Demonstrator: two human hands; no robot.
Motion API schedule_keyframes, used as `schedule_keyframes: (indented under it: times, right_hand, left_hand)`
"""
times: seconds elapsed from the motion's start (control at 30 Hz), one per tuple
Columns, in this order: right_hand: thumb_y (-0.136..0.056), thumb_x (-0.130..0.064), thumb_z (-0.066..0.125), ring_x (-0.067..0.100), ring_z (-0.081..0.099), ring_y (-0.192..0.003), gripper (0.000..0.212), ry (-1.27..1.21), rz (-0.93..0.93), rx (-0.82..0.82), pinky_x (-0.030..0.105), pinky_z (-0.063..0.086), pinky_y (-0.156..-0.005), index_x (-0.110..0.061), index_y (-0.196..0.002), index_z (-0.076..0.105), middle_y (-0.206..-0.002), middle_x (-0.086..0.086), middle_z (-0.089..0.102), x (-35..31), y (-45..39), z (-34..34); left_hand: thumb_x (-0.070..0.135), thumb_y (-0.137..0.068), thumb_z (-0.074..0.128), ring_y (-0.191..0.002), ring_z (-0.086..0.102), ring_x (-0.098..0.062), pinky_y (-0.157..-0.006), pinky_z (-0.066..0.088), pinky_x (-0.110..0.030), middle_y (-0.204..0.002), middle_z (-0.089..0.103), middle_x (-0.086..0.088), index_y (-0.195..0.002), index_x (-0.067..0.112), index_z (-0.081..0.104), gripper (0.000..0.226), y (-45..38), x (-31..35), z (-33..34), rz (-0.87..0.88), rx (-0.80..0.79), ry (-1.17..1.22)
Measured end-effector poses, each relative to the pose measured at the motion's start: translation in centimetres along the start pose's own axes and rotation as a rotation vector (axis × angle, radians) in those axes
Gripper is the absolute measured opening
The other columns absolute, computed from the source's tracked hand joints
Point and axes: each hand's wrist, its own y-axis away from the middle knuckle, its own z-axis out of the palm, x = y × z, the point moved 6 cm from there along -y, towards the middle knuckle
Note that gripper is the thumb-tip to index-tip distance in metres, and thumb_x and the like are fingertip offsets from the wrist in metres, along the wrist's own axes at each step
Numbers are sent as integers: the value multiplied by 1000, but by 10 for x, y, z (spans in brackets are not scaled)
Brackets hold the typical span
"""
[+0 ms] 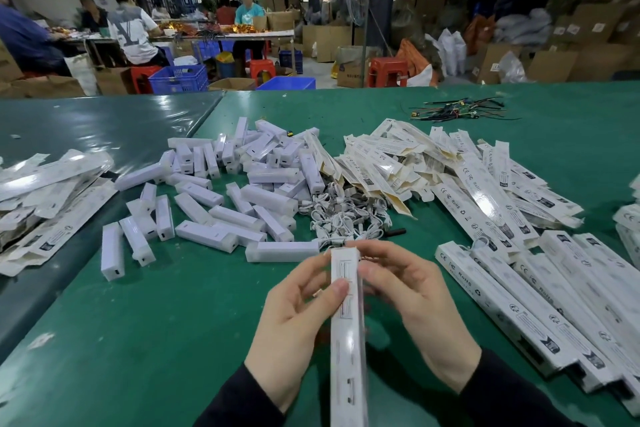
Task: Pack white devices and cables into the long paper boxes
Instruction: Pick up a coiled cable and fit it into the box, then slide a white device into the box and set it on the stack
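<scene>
Box (347,329) held between both hands, long axis running straight away from the person, far end up near the fingertips. Left hand (298,308) grips its left side, thumb across the printed face; right hand (412,302) curls round the right side near the far end. Whether that end is open or filled: cannot tell. Devices (221,191) heaped ahead-left on the table (173,322), so nearer the left hand. Cables (346,218) piled just beyond the box end, reachable by either. Flat boxes (415,156) heaped ahead-right; closed boxes (526,302) lie in a row at right.
</scene>
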Motion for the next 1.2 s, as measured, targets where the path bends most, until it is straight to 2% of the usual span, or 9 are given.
schedule_keyframes:
  times: [0.1, 0.23, 0.47, 0.7, 0.83, 0.9, 1.07, 1.13, 1.2]
  right_hand:
    - [-75, -28, 77, 21, 69, -93, 45, 39, 92, -161, 32, 57, -79, -34, -118, 64, -110, 4, 69, 8, 3, 13]
    - [-79, -23, 72, 23, 68, -85, 48, 22, 145, -214, 40, 53, -69, -38, -122, 58, -105, 10, 69, 8, 5, 17]
    - [-80, -11, 69, 21, 70, -80, 60, -96, 222, -257, 22, 54, -62, -24, -132, 43, -111, 21, 69, 11, 7, 18]
    - [-88, -8, 69, 18, 54, -70, 61, 198, 202, -335, 24, 44, -58, -32, -139, 45, -114, 1, 66, 9, 16, 27]
    - [-93, -9, 64, 26, 64, -85, 56, 242, 208, -335, 26, 48, -61, -40, -135, 42, -114, -2, 72, 0, 23, 28]
    - [-93, -8, 63, 16, 70, -97, 55, 281, 165, -323, 26, 54, -73, -43, -130, 44, -112, -11, 72, -10, 28, 27]
    - [-86, -27, 71, -3, 69, -80, 59, 615, 77, -88, 22, 56, -70, -65, -117, 39, -97, -35, 67, -48, 29, -23]
    - [-82, -45, 67, -3, 67, -63, 56, 877, 13, 130, 20, 50, -52, -68, -119, 32, -83, -29, 68, -74, 25, -67]
    - [-83, -57, 58, -2, 62, -47, 49, 1238, -11, 287, 17, 46, -50, -60, -126, 34, -72, -21, 65, -92, 21, -117]
  left_hand:
    - [14, -80, 76, -88, 70, -32, -73, 58, -39, -103, 72, -17, -122, 28, 60, 48, -2, 4, -6, 44, 61, -22]
    - [17, -75, 70, -77, 71, -26, -67, 58, -46, -91, 71, -8, -107, 32, 69, 36, -2, 7, -9, 61, 34, -77]
    - [16, -71, 72, -59, 62, -19, -50, 43, -29, -84, 66, -5, -100, 26, 70, 31, -4, 5, -15, 37, 47, -67]
    - [14, -75, 77, -73, 67, -21, -48, 47, -27, -92, 69, -3, -103, 34, 68, 35, -5, 6, -22, 33, 116, -59]
    - [20, -73, 66, -74, 72, -28, -48, 54, -32, -94, 71, -4, -99, 30, 69, 28, -1, 4, -17, 31, 140, -10]
    - [22, -73, 67, -77, 71, -26, -47, 52, -30, -97, 72, -5, -100, 31, 69, 29, 1, 2, -12, 40, 124, 5]
    - [35, -68, 68, -95, 69, -13, -67, 60, -36, -108, 70, 2, -125, 39, 57, 58, -2, -3, -6, -11, 51, -11]
    - [40, -64, 68, -96, 69, -14, -69, 60, -37, -109, 71, 2, -128, 36, 52, 66, -4, -2, -14, -17, 126, -12]
    - [38, -69, 66, -91, 70, -16, -65, 60, -36, -108, 70, -3, -125, 29, 55, 58, -5, 0, -23, 2, 217, -17]
